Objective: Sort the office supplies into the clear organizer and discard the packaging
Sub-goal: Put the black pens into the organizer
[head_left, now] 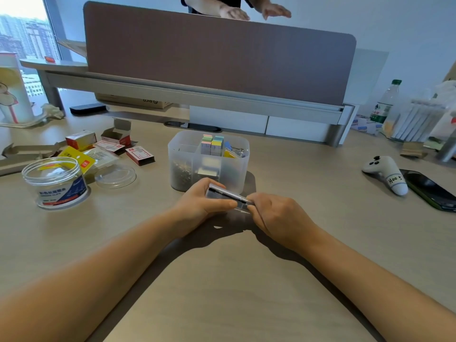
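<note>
Office desk, partition behind. Left hand and right hand each pinch one end of a small clear case, probably to open it; clear organizer just beyond; emptied packaging left.

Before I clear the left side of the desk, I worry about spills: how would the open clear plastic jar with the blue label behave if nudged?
The clear plastic jar with the blue label looks empty, so probably light and easy to slide. It stands upright on a wide base, so tipping seems unlikely. Once on its side, its round wall would likely roll. Its round clear lid lies apart on the desk.
</note>
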Motion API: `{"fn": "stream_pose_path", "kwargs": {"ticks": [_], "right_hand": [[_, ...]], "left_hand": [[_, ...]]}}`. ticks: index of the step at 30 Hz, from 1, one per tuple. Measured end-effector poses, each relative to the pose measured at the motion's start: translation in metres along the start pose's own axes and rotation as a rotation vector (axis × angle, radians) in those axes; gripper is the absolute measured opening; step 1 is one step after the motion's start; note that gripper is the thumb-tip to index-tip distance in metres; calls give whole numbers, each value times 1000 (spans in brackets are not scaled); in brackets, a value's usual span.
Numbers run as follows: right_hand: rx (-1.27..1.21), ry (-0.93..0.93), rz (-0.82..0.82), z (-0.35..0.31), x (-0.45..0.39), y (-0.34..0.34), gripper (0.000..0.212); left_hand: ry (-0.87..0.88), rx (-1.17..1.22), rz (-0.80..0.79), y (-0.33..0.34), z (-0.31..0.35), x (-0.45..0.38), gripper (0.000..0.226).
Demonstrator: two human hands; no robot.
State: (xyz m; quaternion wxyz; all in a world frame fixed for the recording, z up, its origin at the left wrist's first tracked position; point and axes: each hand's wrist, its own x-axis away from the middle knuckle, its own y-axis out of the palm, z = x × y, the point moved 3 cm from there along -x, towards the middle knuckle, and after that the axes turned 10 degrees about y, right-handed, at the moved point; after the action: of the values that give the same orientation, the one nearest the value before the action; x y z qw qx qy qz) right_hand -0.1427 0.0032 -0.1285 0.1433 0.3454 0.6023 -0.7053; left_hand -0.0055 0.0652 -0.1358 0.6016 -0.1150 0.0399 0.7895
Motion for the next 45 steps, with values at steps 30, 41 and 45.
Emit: {"fn": "stream_pose_path", "kwargs": {"ticks": [30, 41, 45], "right_hand": [[-798, 1189, -206, 49, -7, 3, 25], [-345, 491, -103, 11, 9, -27, 30], [-345, 460, -217, 6, 16, -16, 35]], "left_hand": [[92, -119, -164, -5, 8, 5, 88], [113, -149, -126, -6, 9, 7, 86], [125, -133, -125, -5, 9, 7, 81]]}}
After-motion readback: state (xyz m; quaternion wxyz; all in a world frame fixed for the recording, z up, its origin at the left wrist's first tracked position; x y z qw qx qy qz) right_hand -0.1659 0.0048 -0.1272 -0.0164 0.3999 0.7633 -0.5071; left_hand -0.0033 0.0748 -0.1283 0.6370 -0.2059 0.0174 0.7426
